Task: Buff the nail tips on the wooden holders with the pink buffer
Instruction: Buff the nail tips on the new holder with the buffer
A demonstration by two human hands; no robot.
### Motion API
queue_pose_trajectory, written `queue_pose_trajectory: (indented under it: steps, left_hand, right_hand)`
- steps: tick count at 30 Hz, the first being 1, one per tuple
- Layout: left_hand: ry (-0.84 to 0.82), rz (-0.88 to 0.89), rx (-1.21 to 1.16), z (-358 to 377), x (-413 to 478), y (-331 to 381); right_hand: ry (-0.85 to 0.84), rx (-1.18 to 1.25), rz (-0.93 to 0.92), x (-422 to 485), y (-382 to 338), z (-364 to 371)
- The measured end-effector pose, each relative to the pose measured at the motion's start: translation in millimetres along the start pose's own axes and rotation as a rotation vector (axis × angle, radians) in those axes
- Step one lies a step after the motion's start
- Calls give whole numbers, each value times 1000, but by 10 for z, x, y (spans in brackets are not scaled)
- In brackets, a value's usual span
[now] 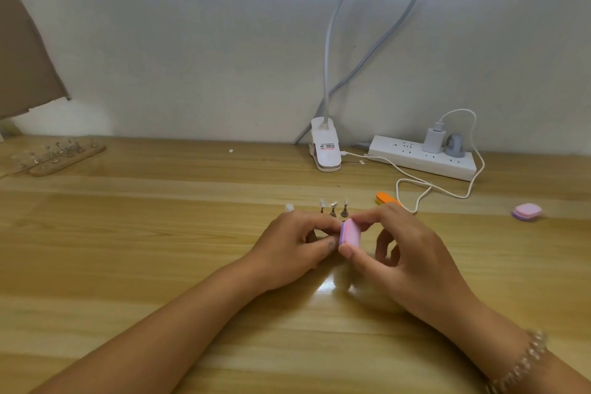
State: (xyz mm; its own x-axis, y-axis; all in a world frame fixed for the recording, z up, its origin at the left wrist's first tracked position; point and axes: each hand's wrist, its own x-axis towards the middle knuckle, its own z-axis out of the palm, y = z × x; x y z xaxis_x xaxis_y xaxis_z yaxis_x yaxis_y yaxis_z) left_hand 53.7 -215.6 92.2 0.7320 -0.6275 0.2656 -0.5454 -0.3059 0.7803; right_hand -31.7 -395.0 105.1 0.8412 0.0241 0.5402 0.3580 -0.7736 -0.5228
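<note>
My right hand (406,253) pinches a small pink and purple buffer (350,233) between thumb and fingers, held on edge at the table's middle. My left hand (297,243) has its fingers curled round a small nail-tip stand, mostly hidden, pressed against the buffer's left face. Just behind my hands stand three small stands with clear nail tips (333,208), and one more tip (289,207) shows to their left. Wooden holders (64,157) carrying several nail tips lie at the far left.
An orange buffer (385,198) lies behind my right hand. Another pink buffer (527,211) sits at the right. A clip lamp base (324,149), a white power strip (422,158) and a looping white cable (425,185) occupy the back by the wall.
</note>
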Motion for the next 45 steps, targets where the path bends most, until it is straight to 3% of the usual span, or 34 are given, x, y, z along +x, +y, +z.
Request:
queue_pose_trajectory:
  steps: [3,7,11,15,20,24,29,31,34,39,42,45]
  left_hand:
    - [18,4,-24,-3,3,2]
    - [17,-15,-29,-8,15,2]
    - [35,5,-18,4,8,16]
    - [26,10,-18,-6,1,15]
    - [26,43,8,0,-7,39]
    - [32,30,-6,-3,-2,24]
    - [51,27,-20,6,6,18]
    - [46,13,-32,5,17,9]
    - [32,10,-47,4,20,10]
    - [38,14,-44,1,14,16]
    - [23,13,-40,1,5,21]
    - [28,9,-59,3,9,2]
  right_hand:
    - [54,-21,68,34,57,-25]
    - [19,-30,-26,-3,-21,11]
    - [47,-1,97,36,74,-28]
    - [-17,-37,6,1,1,15]
    - [23,-59,92,29,70,-8]
    - [-34,-72,-4,-14,1,15]
    - [101,58,191,67,137,-51]
    - [129,74,160,54,109,-51]
    - [5,-9,36,-5,-7,2]
    - [46,-84,73,22,59,-5]
    - [-30,-80,2,-12,8,27]
    - [52,-21,111,28,79,-3]
